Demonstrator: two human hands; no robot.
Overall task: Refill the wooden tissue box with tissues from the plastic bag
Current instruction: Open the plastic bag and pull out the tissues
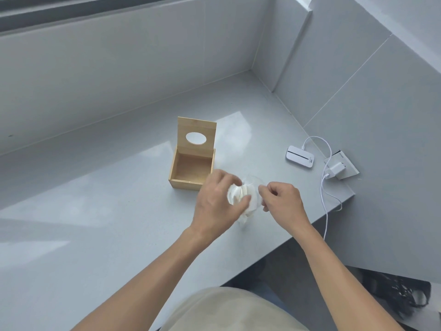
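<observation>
The wooden tissue box (192, 169) stands on the grey counter (95, 211) with its lid, which has an oval hole, raised upright at the back. Its inside shows bare wood. Just right of the box, both hands hold a clear plastic bag (253, 187) with white tissues (241, 195) inside. My left hand (217, 201) grips the bag's left side, fingers curled round it. My right hand (282, 199) pinches the bag's right edge between thumb and fingers. The bag's lower part is hidden behind my hands.
A small white device (300, 156) lies on the counter at the right, cabled to a white charger (335, 169) in a socket plate. The cable hangs over the counter's right edge (334, 211). Tiled walls close the back and right.
</observation>
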